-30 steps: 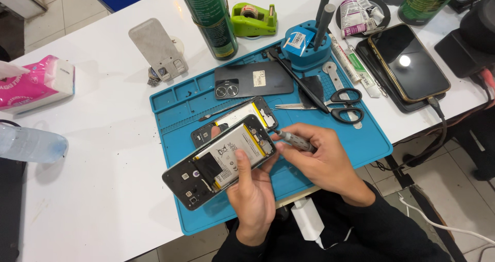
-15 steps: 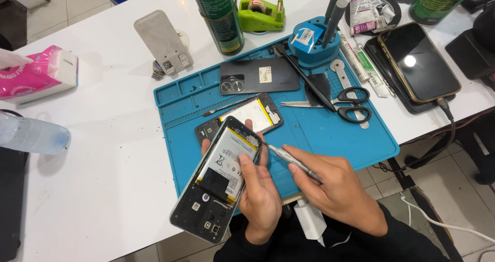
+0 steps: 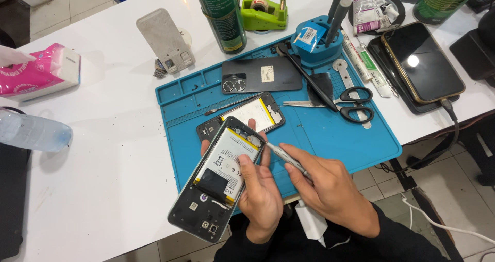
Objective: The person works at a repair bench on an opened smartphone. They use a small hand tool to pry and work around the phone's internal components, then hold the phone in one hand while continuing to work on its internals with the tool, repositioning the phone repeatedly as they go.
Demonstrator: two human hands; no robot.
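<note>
Over the near edge of the blue mat (image 3: 330, 133), the left hand (image 3: 260, 192) has tilted the opened phone (image 3: 219, 177) up towards the person, gripping it, while the right hand (image 3: 330, 190) pinches a metal tool (image 3: 283, 156) now nearer its top edge.

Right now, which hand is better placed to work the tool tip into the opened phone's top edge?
Right hand: it already grips the slim metal tool, tip at the opened black phone, which the left hand is busy cradling.
</note>
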